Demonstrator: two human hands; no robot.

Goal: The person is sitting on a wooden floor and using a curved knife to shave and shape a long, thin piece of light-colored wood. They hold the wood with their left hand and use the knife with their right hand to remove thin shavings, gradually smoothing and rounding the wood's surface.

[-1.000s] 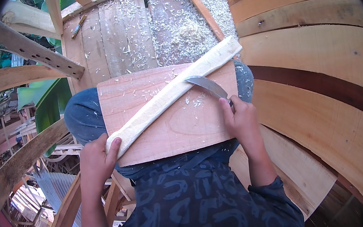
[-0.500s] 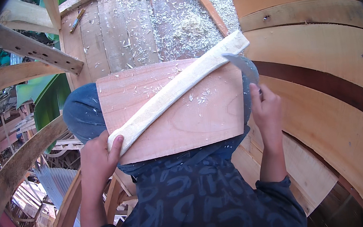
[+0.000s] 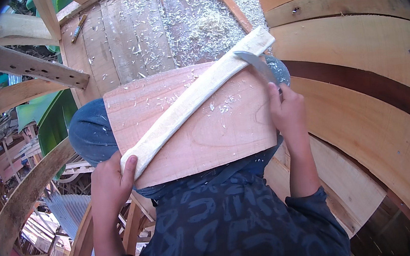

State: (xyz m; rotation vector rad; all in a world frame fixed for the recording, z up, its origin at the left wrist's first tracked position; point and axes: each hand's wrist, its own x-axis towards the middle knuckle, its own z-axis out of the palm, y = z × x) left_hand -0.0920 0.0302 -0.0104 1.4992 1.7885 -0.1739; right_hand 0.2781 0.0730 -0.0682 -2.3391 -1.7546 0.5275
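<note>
A long, slightly curved piece of pale wood (image 3: 192,98) lies slantwise over a flat wooden board (image 3: 230,125) on my lap. My left hand (image 3: 112,176) grips the near left end of the pale wood, thumb on top. In my right hand (image 3: 288,109) is a knife (image 3: 257,63) with a curved blade; its handle is mostly hidden by my fingers. The blade lies against the edge of the pale wood near its far right end, tip pointing up and left. A few shavings rest on the board.
Wood shavings (image 3: 213,24) cover much of the plank floor ahead, where an orange-brown wooden strip (image 3: 226,1) lies. A small yellow-and-dark stick-like object (image 3: 79,28) sits at the far left. A plank wall (image 3: 342,39) rises at right; wooden posts and beams (image 3: 36,66) stand at left.
The knife and my right hand have moved left and slightly up along the pale wood. My left hand keeps its grip, and the whole view has shifted a little.
</note>
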